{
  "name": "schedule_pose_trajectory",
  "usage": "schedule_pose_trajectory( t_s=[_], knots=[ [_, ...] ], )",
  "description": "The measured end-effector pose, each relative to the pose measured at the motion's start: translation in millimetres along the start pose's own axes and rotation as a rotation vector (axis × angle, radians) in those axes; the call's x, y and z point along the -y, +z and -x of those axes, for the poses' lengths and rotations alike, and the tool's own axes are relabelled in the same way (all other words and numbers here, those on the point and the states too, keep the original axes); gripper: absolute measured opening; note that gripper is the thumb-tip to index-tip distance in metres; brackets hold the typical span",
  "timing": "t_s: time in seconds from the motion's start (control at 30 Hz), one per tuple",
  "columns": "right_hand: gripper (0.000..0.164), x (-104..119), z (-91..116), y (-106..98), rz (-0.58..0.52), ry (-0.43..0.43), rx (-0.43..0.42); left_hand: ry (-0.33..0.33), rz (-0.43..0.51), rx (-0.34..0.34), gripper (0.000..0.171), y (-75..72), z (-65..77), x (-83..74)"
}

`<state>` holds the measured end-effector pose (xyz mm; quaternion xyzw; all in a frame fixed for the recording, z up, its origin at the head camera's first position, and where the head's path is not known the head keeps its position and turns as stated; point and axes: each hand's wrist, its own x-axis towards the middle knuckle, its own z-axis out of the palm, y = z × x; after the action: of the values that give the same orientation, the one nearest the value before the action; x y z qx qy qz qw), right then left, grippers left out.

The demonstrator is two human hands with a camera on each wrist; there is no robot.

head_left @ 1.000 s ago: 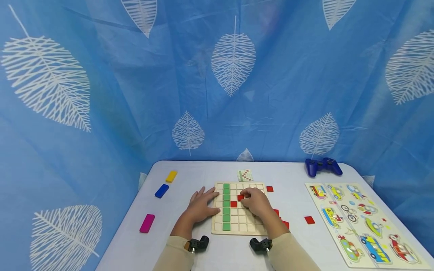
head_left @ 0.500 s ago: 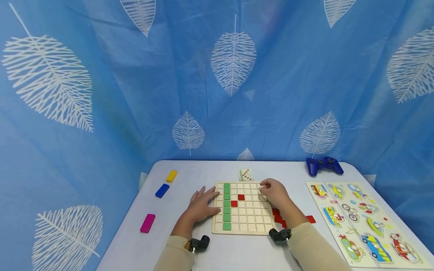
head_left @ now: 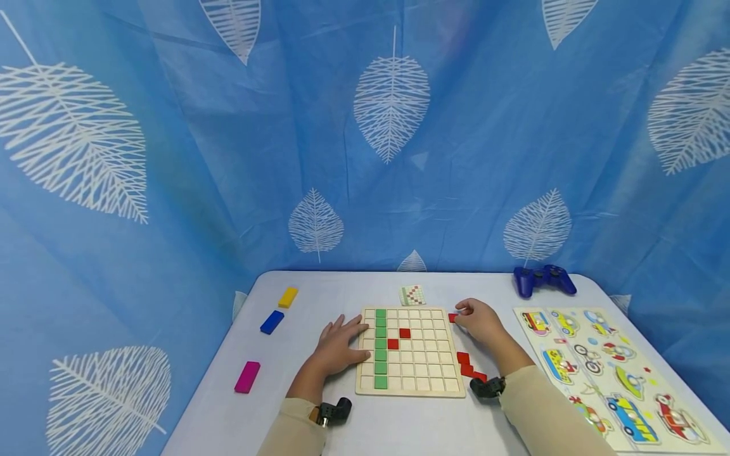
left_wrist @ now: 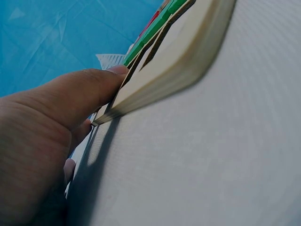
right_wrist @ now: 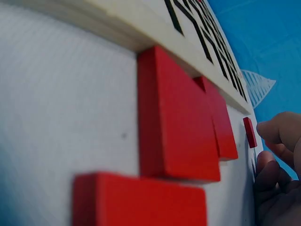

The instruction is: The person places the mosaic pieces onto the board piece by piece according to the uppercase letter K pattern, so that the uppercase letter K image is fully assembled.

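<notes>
Though near board (head_left: 421,366) edges, hands (head_left: 339,347) (head_left: 480,324) apart.

The wrist views are dim, nearest red tile (right_wrist: 153,202) blurred.

The left hand (head_left: 338,350) lies palm down, fingers (head_left: 356,330) spread. The right hand (head_left: 480,323) is outstretched, its fingers loosely bent.
</notes>
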<state>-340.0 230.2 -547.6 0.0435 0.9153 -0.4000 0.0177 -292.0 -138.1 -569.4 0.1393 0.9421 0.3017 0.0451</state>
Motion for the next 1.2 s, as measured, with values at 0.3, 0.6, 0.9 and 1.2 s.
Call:
schedule_pose_trajectory(
  t_s=[0.3,0.6,0.9,1.2],
  knots=[
    [0.037,-3.7,-5.6,2.6,0.036,0.024,0.025,0.002,0.009,-0.008,0.069,1.7,0.0,0.8],
    [0.032,-5.7,-7.2,5.5,0.074,0.028,0.033,-0.003,0.002,-0.016,0.069,5.1,0.5,2.0],
    [0.029,-6.2,-7.7,6.7,0.080,0.032,0.010,-0.007,-0.018,-0.018,0.069,5.8,0.7,1.3],
    [0.030,-8.4,-6.5,6.1,0.041,0.046,-0.014,-0.011,-0.024,-0.014,0.069,5.8,0.5,0.8]
  ],
)
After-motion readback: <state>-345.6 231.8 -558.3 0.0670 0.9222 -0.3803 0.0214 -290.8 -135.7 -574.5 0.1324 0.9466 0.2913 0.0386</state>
